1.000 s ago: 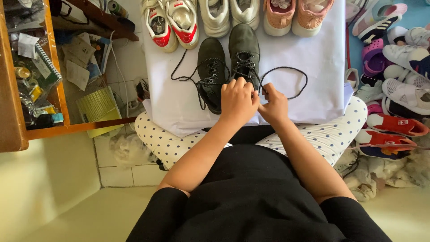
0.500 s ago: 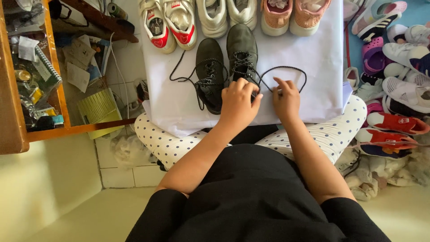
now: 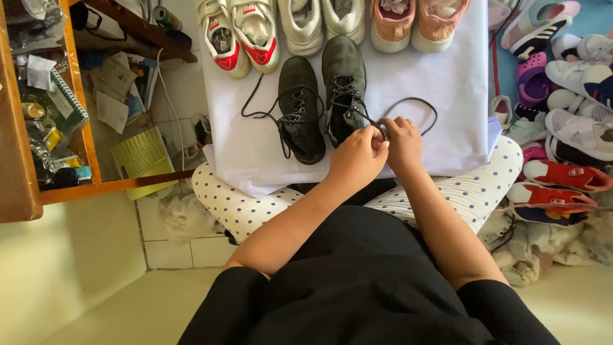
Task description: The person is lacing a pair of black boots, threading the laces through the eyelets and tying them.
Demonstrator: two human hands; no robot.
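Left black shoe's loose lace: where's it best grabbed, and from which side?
Probably at the free loop of the loose lace, coming from the left. There it lies flat on the white sheet, clear of the left black shoe; the left hand and right hand crowd the right black shoe.

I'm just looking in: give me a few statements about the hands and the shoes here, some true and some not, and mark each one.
1. Both hands meet at the lace of the right-hand dark shoe. True: the left hand and right hand pinch the black lace together.
2. The two dark shoes stand on a white sheet. True.
3. The left-hand dark shoe is neatly tied. False: its lace lies loose on the sheet.
4. The shoes in the row behind are all black. False: red-and-white sneakers, white and pink pairs stand there.
5. The right hand rests on the knee. False: it is at the lace.
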